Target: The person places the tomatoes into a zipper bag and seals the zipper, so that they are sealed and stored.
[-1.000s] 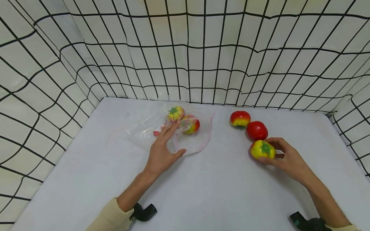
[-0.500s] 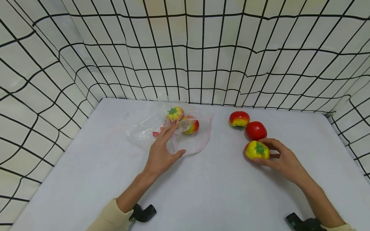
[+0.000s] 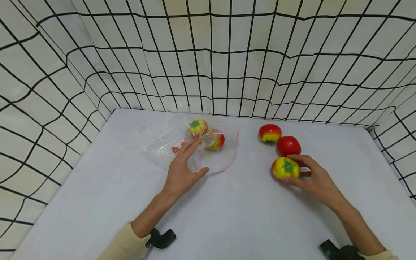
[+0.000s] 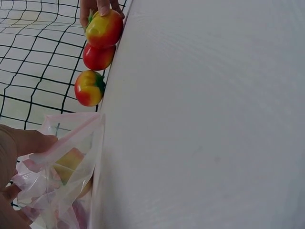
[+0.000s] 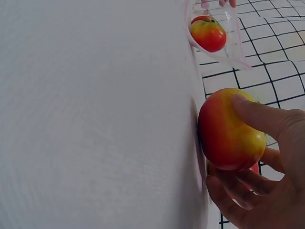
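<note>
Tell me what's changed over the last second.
The right hand has moved left, toward the plastic bag, carrying the yellow-and-red tomato it already gripped. Nothing was released. The left hand at the bag, the two bagged tomatoes and two loose red tomatoes stayed put.

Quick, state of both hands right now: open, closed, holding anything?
Left hand: open, touching the clear plastic bag.
Right hand: closed, holding a red-and-yellow fruit.
</note>
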### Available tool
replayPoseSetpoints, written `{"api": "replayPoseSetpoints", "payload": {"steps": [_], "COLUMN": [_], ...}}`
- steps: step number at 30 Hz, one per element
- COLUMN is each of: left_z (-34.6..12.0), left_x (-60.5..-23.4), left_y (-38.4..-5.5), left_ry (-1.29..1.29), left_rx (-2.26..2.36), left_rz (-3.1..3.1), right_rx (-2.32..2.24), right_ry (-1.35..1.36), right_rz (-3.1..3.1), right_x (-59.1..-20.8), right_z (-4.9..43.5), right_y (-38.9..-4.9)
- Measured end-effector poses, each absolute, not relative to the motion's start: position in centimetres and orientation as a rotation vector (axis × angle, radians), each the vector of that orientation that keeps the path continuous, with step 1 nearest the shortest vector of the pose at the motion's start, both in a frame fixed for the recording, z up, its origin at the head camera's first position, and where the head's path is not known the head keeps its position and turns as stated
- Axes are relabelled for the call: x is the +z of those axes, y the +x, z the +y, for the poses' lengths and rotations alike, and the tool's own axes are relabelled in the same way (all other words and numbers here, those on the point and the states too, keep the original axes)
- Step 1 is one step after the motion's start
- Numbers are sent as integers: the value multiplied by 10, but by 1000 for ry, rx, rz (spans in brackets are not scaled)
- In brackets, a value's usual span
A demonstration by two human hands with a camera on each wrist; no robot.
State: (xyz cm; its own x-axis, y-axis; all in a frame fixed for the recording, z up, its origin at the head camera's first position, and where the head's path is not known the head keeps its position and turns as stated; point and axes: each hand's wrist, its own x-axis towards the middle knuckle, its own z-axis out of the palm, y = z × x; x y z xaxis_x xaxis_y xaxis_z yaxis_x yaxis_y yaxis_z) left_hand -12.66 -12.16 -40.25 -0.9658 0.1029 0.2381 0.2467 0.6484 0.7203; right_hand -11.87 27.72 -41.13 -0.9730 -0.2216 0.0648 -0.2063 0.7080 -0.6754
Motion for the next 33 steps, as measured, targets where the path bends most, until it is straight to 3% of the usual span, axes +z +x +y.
{"api": "replayPoseSetpoints", "payload": {"steps": [33], "left_z": [-121], "left_x": [-403], "left_y": [-127], "left_ry": [-302], "left_rx": [-1211], "left_rz": [-2681], "right_rx": [-1240], "right_ry": [-403], "right_rz": [2849], "right_x": [-409], "right_z": [241], "right_y": [-126]}}
